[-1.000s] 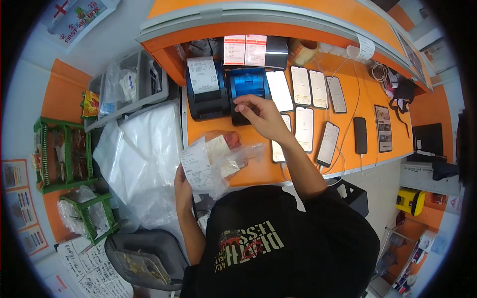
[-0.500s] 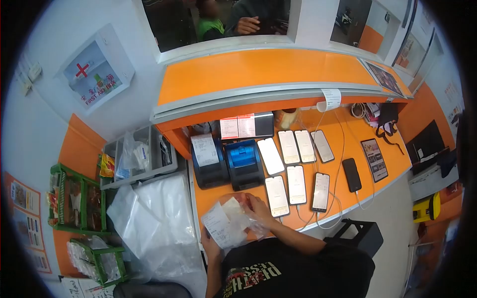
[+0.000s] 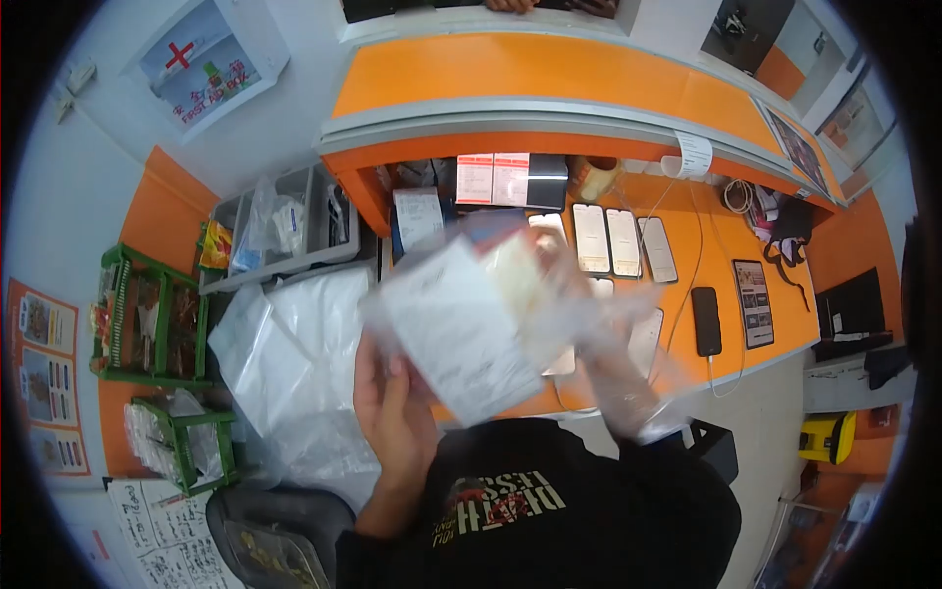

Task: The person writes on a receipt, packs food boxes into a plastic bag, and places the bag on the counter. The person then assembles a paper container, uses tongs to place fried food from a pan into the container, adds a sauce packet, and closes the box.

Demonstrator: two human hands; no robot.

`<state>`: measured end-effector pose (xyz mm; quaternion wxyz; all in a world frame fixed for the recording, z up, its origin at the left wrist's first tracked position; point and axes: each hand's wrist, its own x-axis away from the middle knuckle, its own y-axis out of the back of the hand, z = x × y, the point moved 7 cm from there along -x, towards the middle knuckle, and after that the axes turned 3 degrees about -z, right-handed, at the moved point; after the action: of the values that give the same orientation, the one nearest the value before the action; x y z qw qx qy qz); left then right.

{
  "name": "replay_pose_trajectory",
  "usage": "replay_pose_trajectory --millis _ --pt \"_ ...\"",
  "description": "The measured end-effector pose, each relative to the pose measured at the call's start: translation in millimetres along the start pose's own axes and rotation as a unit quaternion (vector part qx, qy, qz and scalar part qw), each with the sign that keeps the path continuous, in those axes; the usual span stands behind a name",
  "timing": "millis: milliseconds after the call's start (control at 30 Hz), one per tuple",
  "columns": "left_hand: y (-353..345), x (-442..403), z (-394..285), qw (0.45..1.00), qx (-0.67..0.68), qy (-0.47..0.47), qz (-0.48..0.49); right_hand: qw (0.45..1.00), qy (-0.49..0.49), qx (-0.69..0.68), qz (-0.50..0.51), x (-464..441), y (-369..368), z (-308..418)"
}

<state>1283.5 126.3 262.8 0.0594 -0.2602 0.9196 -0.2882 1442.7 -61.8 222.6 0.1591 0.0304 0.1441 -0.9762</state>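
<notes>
A clear plastic bag with a white receipt [image 3: 459,329] on its front is lifted near the camera, blurred by motion. My left hand [image 3: 394,402] grips the bag's lower left side, thumb in front. Pale and reddish contents show faintly through the plastic. My right hand [image 3: 579,285] is behind the right part of the bag, smeared and mostly covered by the plastic; its fingers cannot be made out. Behind the bag, a printer with a paper slip [image 3: 419,218] and several phones [image 3: 624,242] lie on the orange desk [image 3: 775,350].
Clear plastic sheets [image 3: 319,344] lie left of the desk, below a grey divided bin [image 3: 304,257]. Green baskets [image 3: 186,334] stand at far left. A dark stool [image 3: 285,515] is at lower left. Cables run among the phones. Another person's hand [image 3: 512,4] shows at the window.
The bag has risen from the desk edge toward the camera. My right hand came to the bag, then moved up and right behind it. The camera view has shifted.
</notes>
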Motion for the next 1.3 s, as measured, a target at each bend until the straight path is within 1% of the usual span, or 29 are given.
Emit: replay_pose_trajectory --millis 67,100,133,200,267,333,400,433,467,500,533,567,600,633,667,733,767,800,833,900,967,1033,1100,1133,1167,1200,1233,1267,1300 --pt "-14.6 -13.0 -14.8 0.992 0.064 -0.042 0.099 0.997 0.056 0.003 -0.058 -8.9 12.6 60.5" --pt "-19.6 -16.5 -21.3 0.992 0.058 -0.053 0.103 0.992 0.090 0.009 -0.087 -11.4 19.4 94.4" --pt "-20.4 -18.5 -24.2 0.990 0.007 -0.061 0.126 0.986 0.122 0.017 -0.116 -14.9 26.1 126.4" --pt "-5.4 -11.5 -21.9 0.977 -0.048 -0.080 0.193 0.973 0.163 0.034 -0.158 -29.5 38.6 177.9" --pt "11.6 14.9 -21.2 0.957 -0.010 -0.063 0.282 0.965 0.174 0.053 -0.187 -61.9 55.8 212.4" --pt "14.0 54.1 -41.6 0.900 0.029 -0.069 0.430 0.965 0.157 0.068 -0.199 -119.1 89.9 219.4" --pt "13.2 92.4 -61.7 0.795 0.139 -0.066 0.586 0.967 0.141 0.084 -0.193 -210.3 175.9 196.3" --pt "1.5 100.9 -81.3 0.759 0.096 -0.068 0.640 0.968 0.134 0.093 -0.190 -254.7 217.3 185.1" --pt "-6.6 109.1 -97.5 0.721 0.050 -0.072 0.687 0.978 0.087 0.070 -0.177 -252.7 240.0 180.4" --pt "-1.0 114.9 -101.0 0.717 0.042 -0.084 0.691 0.984 0.040 0.048 -0.165 -248.4 261.4 175.6" --pt "6.6 126.7 -103.8 0.723 0.024 -0.104 0.683 0.993 -0.021 0.022 -0.113 -271.8 231.1 149.4" --pt "12.6 149.0 -106.3 0.745 -0.011 -0.131 0.653 0.994 -0.084 0.002 -0.063 -289.1 199.0 124.6" --pt "7.0 155.3 -108.5 0.785 -0.032 -0.146 0.602 0.992 -0.123 0.028 -0.026 -292.5 185.9 95.6" --pt "9.3 168.5 -101.6 0.781 -0.047 -0.154 0.603 0.989 -0.137 0.062 0.014 -296.3 162.0 67.8" --pt "3.7 177.9 -101.0 0.810 -0.041 -0.179 0.557 0.984 -0.147 0.088 0.058 -307.9 131.7 37.5" --pt "-2.2 206.7 -98.0 0.832 -0.062 -0.237 0.497 0.976 -0.134 0.130 0.114 -335.5 89.5 -16.8" --pt "-1.6 224.9 -98.0 0.853 -0.068 -0.264 0.446 0.972 -0.114 0.164 0.121 -340.9 71.3 -39.7" --pt "0.9 248.6 -99.3 0.861 -0.066 -0.289 0.414 0.969 -0.080 0.201 0.118 -342.5 48.6 -56.6" --pt "3.1 275.6 -100.1 0.881 -0.104 -0.308 0.345 0.966 -0.030 0.238 0.102 -334.1 31.3 -64.3" --pt "8.3 317.5 -100.7 0.894 -0.155 -0.338 0.250 0.942 0.111 0.312 0.046 -283.5 -1.1 -59.5" --pt "9.0 361.7 -95.9 0.886 -0.188 -0.355 0.231 0.907 0.258 0.334 -0.008 -199.4 -42.0 -41.6" --pt "15.5 410.9 -90.8 0.878 -0.207 -0.378 0.207 0.887 0.360 0.287 -0.015 -90.3 -99.5 -35.2" --pt "27.1 471.1 -88.6 0.872 -0.230 -0.401 0.164 0.888 0.411 0.204 0.035 40.4 -158.2 -38.5" --pt "34.5 507.5 -88.5 0.867 -0.245 -0.411 0.142 0.895 0.407 0.156 0.091 115.4 -188.1 -45.2" --pt "43.5 548.3 -87.7 0.870 -0.251 -0.412 0.104 0.905 0.374 0.100 0.176 199.4 -220.4 -57.0" --pt "51.3 593.8 -82.9 0.860 -0.277 -0.423 0.061 0.904 0.310 0.039 0.292 294.7 -255.5 -68.3" --pt "55.8 639.9 -76.8 0.851 -0.300 -0.431 0.018 0.867 0.226 -0.020 0.444 402.6 -286.8 -77.1" --pt "61.3 690.6 -72.4 0.841 -0.322 -0.434 -0.022 0.768 0.040 -0.112 0.630 544.6 -307.3 -47.2" --pt "66.3 742.2 -64.5 0.835 -0.344 -0.427 -0.050 0.596 0.145 -0.149 0.776 636.3 -303.5 -60.9"
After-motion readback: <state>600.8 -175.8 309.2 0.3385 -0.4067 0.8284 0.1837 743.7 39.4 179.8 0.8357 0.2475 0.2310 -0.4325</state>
